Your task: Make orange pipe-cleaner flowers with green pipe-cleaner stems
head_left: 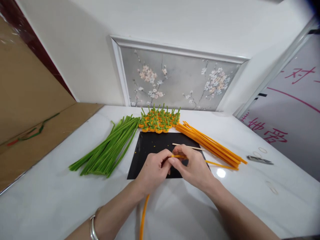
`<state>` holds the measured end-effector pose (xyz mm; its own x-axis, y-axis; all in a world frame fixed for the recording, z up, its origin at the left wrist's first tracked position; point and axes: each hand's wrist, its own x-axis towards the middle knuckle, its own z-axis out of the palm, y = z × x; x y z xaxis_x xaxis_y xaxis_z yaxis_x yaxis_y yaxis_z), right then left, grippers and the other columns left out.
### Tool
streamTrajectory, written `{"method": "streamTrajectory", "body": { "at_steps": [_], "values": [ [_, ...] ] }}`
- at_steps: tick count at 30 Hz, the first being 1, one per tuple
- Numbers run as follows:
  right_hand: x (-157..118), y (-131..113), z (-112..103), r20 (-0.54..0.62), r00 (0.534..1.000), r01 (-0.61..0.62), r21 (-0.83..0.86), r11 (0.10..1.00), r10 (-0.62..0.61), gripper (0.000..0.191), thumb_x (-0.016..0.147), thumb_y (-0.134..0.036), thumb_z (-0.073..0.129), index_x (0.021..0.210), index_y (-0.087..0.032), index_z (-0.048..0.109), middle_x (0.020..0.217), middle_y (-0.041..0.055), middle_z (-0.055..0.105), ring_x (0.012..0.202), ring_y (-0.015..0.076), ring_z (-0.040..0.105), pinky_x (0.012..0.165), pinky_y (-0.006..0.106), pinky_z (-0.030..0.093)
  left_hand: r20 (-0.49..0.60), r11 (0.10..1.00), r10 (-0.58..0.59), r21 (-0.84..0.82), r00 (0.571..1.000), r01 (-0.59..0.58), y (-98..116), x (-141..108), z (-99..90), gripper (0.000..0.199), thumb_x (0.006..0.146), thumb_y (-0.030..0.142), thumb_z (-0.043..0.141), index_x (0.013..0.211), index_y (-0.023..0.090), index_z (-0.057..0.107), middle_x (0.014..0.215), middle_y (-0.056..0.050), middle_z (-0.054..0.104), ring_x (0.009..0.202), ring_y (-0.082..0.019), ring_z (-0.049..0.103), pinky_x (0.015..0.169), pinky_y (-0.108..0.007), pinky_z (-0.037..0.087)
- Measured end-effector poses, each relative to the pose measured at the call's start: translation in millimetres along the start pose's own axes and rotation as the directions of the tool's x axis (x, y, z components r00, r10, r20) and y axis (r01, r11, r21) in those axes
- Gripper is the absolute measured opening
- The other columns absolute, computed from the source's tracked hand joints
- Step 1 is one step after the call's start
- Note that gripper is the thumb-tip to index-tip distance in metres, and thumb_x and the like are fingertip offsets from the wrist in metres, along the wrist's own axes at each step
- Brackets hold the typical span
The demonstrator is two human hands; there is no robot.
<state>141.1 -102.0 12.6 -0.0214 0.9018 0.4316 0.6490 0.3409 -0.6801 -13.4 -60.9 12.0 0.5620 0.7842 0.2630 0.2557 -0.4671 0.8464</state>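
Note:
Above the black mat, my left hand and my right hand meet, both pinching an orange pipe cleaner between thumbs and fingertips. An orange length hangs below my left wrist, and another orange length shows beyond my right hand. Whether these belong to the held piece I cannot tell, since my hands hide the joins. Just past my right fingers, a thin wooden stick lies across the mat. Small orange bits dot the mat.
Green pipe cleaners lie left, an orange bundle right. Behind the mat stand several orange flowers with green stems. Scissors and thin bands lie far right. Cardboard borders the left; a wall the back.

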Motion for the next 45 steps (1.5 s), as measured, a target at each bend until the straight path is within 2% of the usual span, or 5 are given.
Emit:
{"method": "streamTrajectory", "body": {
  "at_steps": [20, 28, 33, 40, 45],
  "values": [
    [2, 6, -5, 0.116, 0.976, -0.214, 0.379, 0.900, 0.183, 0.009, 0.084, -0.023, 0.054, 0.090, -0.018, 0.058, 0.057, -0.0044, 0.054, 0.054, 0.0117, 0.053, 0.051, 0.023, 0.042, 0.042, 0.999, 0.000, -0.047, 0.999, 0.002, -2, 2, 2.8, 0.021, 0.089, 0.018, 0.045, 0.077, 0.016, 0.061, 0.064, 0.002, 0.059, 0.052, -0.007, 0.050, 0.052, -0.019, 0.038],
    [1, 12, -15, 0.024, 0.931, 0.364, -0.091, 0.927, -0.363, 0.030, 0.090, -0.009, 0.043, 0.112, -0.019, 0.060, 0.114, 0.0099, 0.060, 0.103, 0.0188, 0.059, 0.086, 0.032, 0.050, 0.267, 0.735, -0.252, -0.573, 0.930, 0.363, 2, 7, -8.1, 0.022, 0.085, 0.031, 0.057, 0.072, 0.014, 0.054, 0.057, 0.002, 0.057, 0.037, -0.002, 0.031, 0.037, -0.016, 0.017],
    [3, 19, -18, 0.041, 0.846, 0.516, -0.310, 0.799, -0.531, 0.030, 0.091, -0.005, 0.039, 0.103, -0.018, 0.064, 0.103, 0.0104, 0.065, 0.086, 0.0179, 0.059, 0.075, 0.033, 0.050, 0.378, 0.703, -0.253, -0.560, 0.890, 0.438, 2, 7, -13.5, 0.018, 0.084, 0.030, 0.056, 0.078, 0.014, 0.058, 0.050, 0.004, 0.054, 0.032, -0.001, 0.022, 0.035, -0.018, 0.012],
    [3, 12, -22, 0.110, 0.921, 0.390, -0.299, 0.871, -0.374, 0.022, 0.090, -0.011, 0.044, 0.080, -0.017, 0.063, 0.080, 0.0059, 0.065, 0.074, 0.0168, 0.053, 0.069, 0.029, 0.042, 0.204, 0.985, -0.052, -0.152, 0.978, 0.084, 1, 8, -12.6, 0.022, 0.088, 0.024, 0.048, 0.071, 0.014, 0.058, 0.060, 0.001, 0.056, 0.049, -0.006, 0.042, 0.048, -0.020, 0.030],
    [4, 7, -22, 0.250, 0.966, -0.077, 0.030, 0.997, 0.067, 0.022, 0.086, -0.017, 0.047, 0.067, -0.018, 0.056, 0.055, -0.0029, 0.049, 0.050, 0.0102, 0.042, 0.046, 0.022, 0.030, 0.138, 0.971, 0.162, 0.153, 0.977, -0.182, 1, 3, -9.1, 0.024, 0.087, 0.013, 0.043, 0.071, 0.016, 0.061, 0.065, 0.001, 0.056, 0.061, -0.009, 0.048, 0.058, -0.022, 0.034]
  ]
}}
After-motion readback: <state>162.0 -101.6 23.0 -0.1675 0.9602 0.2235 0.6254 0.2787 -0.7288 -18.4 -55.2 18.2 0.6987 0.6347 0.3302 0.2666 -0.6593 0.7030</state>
